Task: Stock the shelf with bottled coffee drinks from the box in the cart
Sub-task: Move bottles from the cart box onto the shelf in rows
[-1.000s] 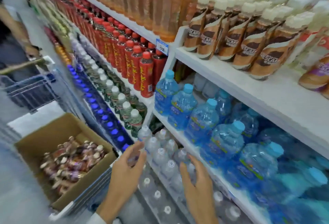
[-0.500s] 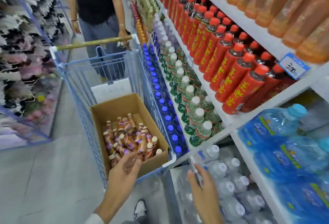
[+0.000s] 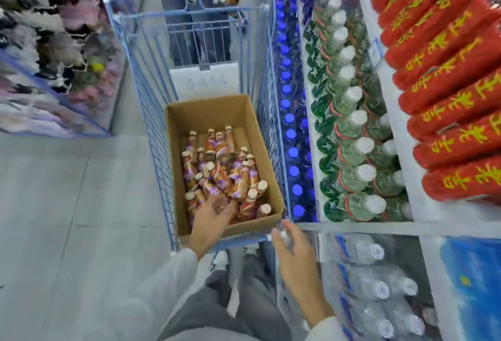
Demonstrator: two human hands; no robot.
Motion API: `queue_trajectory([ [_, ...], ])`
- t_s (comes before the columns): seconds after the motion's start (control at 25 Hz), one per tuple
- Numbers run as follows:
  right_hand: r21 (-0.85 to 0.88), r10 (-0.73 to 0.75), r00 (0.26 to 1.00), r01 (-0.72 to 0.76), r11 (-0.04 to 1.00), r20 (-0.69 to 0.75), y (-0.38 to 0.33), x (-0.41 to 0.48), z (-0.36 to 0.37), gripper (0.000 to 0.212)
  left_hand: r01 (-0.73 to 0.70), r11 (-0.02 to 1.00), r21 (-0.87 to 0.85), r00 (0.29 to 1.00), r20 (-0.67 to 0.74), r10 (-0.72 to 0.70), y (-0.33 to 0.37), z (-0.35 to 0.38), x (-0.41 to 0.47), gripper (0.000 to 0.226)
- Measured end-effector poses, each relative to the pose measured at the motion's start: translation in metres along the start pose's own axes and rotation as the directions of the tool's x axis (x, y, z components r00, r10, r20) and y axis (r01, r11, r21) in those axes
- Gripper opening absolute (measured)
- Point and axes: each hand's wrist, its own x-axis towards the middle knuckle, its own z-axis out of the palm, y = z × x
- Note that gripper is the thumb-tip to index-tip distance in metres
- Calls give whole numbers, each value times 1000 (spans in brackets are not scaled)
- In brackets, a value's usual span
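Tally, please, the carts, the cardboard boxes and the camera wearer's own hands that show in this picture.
Cart: 1
Cardboard box: 1
Hands: 2, the left hand and the right hand
Total: 4

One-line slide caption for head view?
Left hand reaches among cream-capped bottled coffee drinks in brown cardboard box inside blue wire cart; right hand open beside it.
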Motion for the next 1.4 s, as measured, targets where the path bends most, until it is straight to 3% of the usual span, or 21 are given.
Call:
queue_trajectory([
  [0.2, 18, 62, 997, -63, 998, 49, 7, 39, -10, 41, 117, 968, 222, 977, 151, -152, -12, 71, 77, 44],
  [0.36, 82, 137, 988, -143, 986, 73, 13, 68, -12, 37, -18, 845, 535, 919, 341, -197, -42, 111, 123, 82],
  [0.48, 71, 147, 986, -152, 986, 75, 19, 83, -11, 36, 82, 848, 524, 928, 271, -257, -56, 129, 138, 101],
  [0.6, 25, 143, 984, -147, 989, 105, 21, 91, -6, 39, 216, 838, 501, 939, 130, -319, -61, 143, 143, 98],
  [0.72, 3, 139, 981, -141, 990, 134, 18, 96, 0, 38, 214, 853, 476, 936, 149, -318, -61, 145, 147, 93],
  [0.84, -10, 130, 980, -130, 991, 154, 10, 101, 4, 39, 189, 914, 358, 940, 203, -274, -60, 129, 143, 83],
  [1.0, 7, 124, 977, -128, 992, 173, -1, 119, 17, 38, 171, 985, 27, 979, 111, -173, -47, 80, 117, 74],
  [1.12, -34, 161, 965, -157, 987, 208, -3, 143, 42, 40, 210, 954, -212, 978, 32, -208, -40, 43, 100, 71],
  [1.24, -111, 254, 937, -233, 966, 240, -1, 172, 73, 36, 248, 860, -446, 964, 29, -263, -32, 12, 84, 61],
  [1.4, -87, 422, 865, -415, 906, 271, 17, 202, 107, 12, 209, 851, -483, 969, -13, -245, -36, -11, 58, 58],
])
